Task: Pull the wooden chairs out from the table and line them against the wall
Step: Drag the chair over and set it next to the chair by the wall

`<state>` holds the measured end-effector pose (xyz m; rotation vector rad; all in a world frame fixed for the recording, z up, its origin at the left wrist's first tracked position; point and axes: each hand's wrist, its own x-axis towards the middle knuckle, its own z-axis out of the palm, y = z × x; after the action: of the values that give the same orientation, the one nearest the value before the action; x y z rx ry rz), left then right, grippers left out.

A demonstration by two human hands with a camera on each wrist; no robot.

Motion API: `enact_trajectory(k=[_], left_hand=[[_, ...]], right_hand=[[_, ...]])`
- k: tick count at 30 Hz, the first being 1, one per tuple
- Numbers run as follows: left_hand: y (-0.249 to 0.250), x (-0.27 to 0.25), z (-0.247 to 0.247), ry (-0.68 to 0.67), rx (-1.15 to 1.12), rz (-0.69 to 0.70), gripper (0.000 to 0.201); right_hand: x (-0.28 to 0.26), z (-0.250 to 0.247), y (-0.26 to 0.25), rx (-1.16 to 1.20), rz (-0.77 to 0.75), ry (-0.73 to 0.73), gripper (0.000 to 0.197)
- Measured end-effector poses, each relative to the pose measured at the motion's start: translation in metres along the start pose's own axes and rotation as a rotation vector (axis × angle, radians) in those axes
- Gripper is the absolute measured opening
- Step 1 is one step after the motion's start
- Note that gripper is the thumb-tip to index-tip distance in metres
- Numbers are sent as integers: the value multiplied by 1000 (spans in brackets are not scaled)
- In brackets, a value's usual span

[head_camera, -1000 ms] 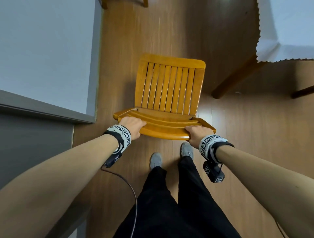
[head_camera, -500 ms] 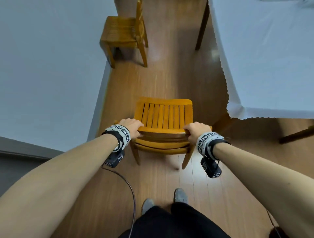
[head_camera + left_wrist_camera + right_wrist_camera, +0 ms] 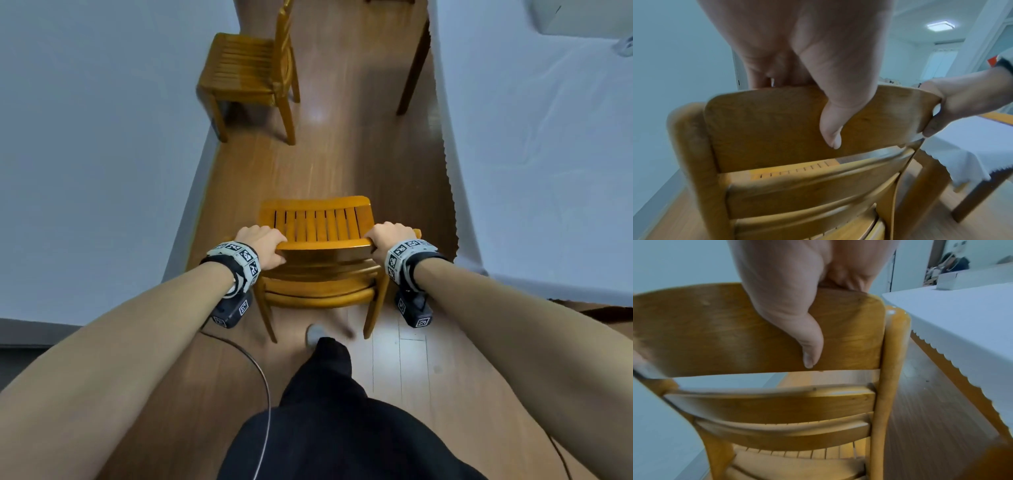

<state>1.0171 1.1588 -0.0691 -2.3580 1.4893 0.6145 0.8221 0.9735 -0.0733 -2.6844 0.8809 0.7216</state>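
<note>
- Upright on the wooden floor (image 3: 342, 164), the held wooden chair (image 3: 317, 224) stands between the wall (image 3: 102, 137) and the table (image 3: 534, 154), seat facing away from the person, backrest nearest them.
- Honey-coloured wood, slatted seat, three curved back rails.
- Left hand (image 3: 262, 245) and right hand (image 3: 387, 238) each clasp an end of the top rail, fingers over, thumbs behind.
- Farther off, a second wooden chair (image 3: 248, 72) stands at the wall.
</note>
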Motion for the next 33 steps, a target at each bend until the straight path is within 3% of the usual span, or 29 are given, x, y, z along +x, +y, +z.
enact_trajectory(k=[3, 8, 15, 21, 27, 31, 33], left_hand=[[-9, 34, -21, 15, -9, -20, 30], [-28, 78, -47, 11, -62, -60, 6], [-61, 132, -90, -8, -130, -108, 4], [-77, 176, -129, 23, -148, -183, 27], [-71, 195, -142, 52, -177, -276, 23], [-51, 200, -141, 43, -225, -320, 3], [-38, 202, -138, 44, -231, -333, 11]], right_hand=[[35, -32, 10, -31, -12, -23, 13], [91, -72, 19, -59, -50, -70, 27], [162, -125, 22, -39, -93, -77, 27], [215, -173, 34, -16, -164, -43, 31], [254, -199, 52, -93, -279, -72, 32], [274, -207, 70, -145, -326, -90, 30], [280, -209, 78, -163, -336, -86, 28]])
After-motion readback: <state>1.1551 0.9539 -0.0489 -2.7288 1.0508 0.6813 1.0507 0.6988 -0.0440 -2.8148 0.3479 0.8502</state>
